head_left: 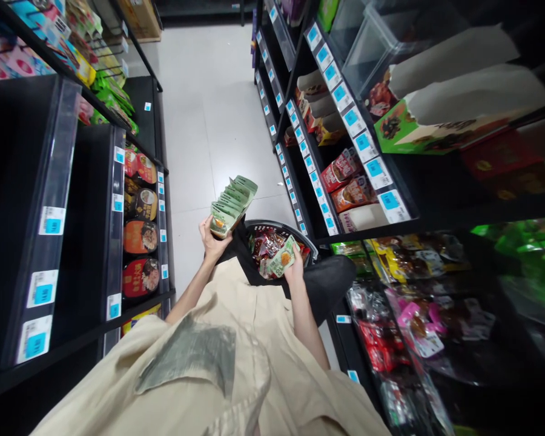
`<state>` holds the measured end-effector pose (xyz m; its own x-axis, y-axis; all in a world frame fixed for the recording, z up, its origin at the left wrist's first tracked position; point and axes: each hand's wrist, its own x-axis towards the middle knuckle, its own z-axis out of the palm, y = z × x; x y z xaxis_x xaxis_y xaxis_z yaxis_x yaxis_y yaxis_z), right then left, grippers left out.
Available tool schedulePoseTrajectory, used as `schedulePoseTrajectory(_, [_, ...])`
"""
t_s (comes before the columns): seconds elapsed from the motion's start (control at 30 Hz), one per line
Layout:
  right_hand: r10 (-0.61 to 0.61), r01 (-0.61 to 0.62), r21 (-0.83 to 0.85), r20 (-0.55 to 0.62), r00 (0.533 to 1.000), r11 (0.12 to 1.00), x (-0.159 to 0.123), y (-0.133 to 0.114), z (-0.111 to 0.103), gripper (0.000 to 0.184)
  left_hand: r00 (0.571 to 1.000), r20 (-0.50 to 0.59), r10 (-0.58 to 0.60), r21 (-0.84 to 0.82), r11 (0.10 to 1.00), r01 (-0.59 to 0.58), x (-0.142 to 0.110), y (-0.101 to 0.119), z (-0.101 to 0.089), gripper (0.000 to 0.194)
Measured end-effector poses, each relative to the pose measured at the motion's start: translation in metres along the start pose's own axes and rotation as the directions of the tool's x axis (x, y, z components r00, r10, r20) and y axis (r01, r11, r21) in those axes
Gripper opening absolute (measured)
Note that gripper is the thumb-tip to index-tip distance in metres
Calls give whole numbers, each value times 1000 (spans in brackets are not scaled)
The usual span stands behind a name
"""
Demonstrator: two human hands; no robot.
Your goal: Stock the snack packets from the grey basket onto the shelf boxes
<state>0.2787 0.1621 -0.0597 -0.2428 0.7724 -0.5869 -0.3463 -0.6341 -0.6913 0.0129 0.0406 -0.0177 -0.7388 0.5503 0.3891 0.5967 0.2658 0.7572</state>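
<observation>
My left hand (215,242) is closed round the near end of a box of green snack packets (232,204), several of which stand in a row in it. To the right, my right hand (294,266) grips a single green snack packet (282,259) with an orange picture on its front. That packet is over a dark shopping basket (312,245), in front of my body. Red and brown wrapped snacks (269,241) lie in the basket, partly hidden by the packet and my hand.
Black shelves with price tags (352,118) line the right side, holding opened snack boxes (436,124) and red pouches (343,169). Round instant-meal bowls (140,236) fill a left shelf. A pale tiled floor (200,109) runs between, with a cardboard box (140,18) at the far left.
</observation>
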Motion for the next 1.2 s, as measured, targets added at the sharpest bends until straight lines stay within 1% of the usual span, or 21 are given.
schedulePoseTrajectory(0.13, [57, -58, 38, 24, 998, 998, -2, -1, 1, 33, 999, 18, -34, 11, 999, 34, 0, 2, -1, 82])
schedulePoseTrajectory(0.33, [86, -90, 59, 67, 994, 994, -10, -8, 8, 38, 999, 15, -52, 35, 998, 52, 1, 4, -1, 83])
schedulePoseTrajectory(0.53, [97, -105, 34, 176, 980, 994, -22, -18, 17, 43, 998, 17, -57, 45, 997, 56, 2, 3, -1, 84])
schedulePoseTrajectory(0.63, [106, -113, 27, 185, 977, 993, -26, -21, 20, 43, 999, 11, -40, 37, 999, 40, 1, 2, -1, 83])
schedulePoseTrajectory(0.7, [137, -145, 28, 197, 971, 989, -28, -21, 20, 43, 1000, 6, -29, 26, 999, 29, 1, 1, 0, 82])
schedulePoseTrajectory(0.77, [173, -181, 18, 225, 959, 983, -31, -21, 21, 44, 999, 13, -37, 23, 999, 36, 0, 1, 0, 83])
schedulePoseTrajectory(0.83, [184, -191, 4, 243, 952, 982, -33, -21, 21, 45, 998, 23, -52, 27, 998, 51, 0, 1, 0, 84])
schedulePoseTrajectory(0.97, [129, -119, -51, 282, 951, 992, -39, -21, 25, 43, 999, 18, -41, 7, 999, 41, -1, 0, 1, 83])
schedulePoseTrajectory(1.07, [118, -88, -102, 338, 934, 991, -47, -23, 36, 41, 1000, 12, -13, -4, 1000, 13, -2, -1, 1, 83])
schedulePoseTrajectory(1.13, [102, -63, -115, 371, 923, 991, -54, -27, 51, 42, 1000, 14, 1, 5, 1000, -1, -2, -2, 2, 83])
schedulePoseTrajectory(1.17, [62, -11, -130, 400, 915, 991, -57, -30, 62, 43, 1000, 15, 4, 13, 1000, -4, -3, -3, 2, 84])
schedulePoseTrajectory(1.2, [0, 74, -151, 440, 898, 986, -61, -35, 75, 43, 1000, 15, 7, 21, 1000, -7, -3, -3, 2, 84])
